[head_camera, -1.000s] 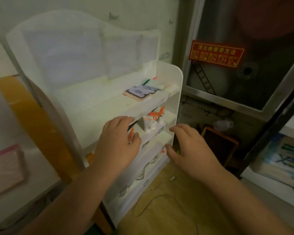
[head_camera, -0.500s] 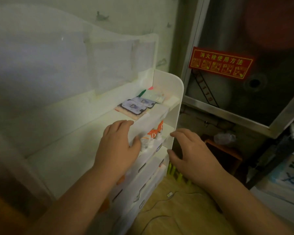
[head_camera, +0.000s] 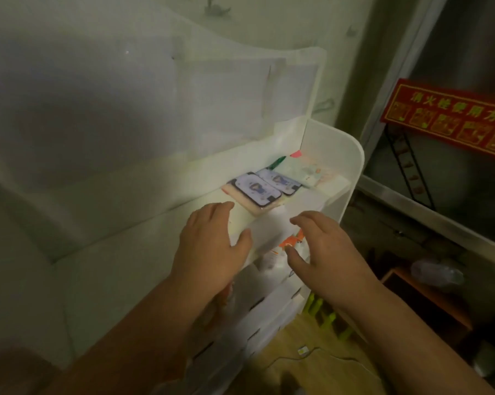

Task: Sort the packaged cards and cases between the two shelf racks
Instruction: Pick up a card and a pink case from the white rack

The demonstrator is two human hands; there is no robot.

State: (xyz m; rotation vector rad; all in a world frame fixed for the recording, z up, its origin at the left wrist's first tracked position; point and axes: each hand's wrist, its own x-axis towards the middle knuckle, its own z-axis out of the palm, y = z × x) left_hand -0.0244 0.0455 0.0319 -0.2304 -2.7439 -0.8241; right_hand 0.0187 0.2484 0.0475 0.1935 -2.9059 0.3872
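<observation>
Both hands hover at centre frame before the white shelf rack [head_camera: 351, 166], holding nothing. Left hand [head_camera: 212, 246] and right hand [head_camera: 323, 252] show relaxed, spread fingers, apparently poised to reach the packaged cases [head_camera: 264, 188] lying flat on the top shelf, just above.

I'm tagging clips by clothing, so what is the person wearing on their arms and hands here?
Nothing shows on either. The left hand and right hand are bare, with no gloves, rings, watch or bracelet visible. Both forearms are uncovered right down to the bottom frame edge, so no sleeve appears; anything worn higher up is out of view. The picture is dim and slightly blurred.
</observation>
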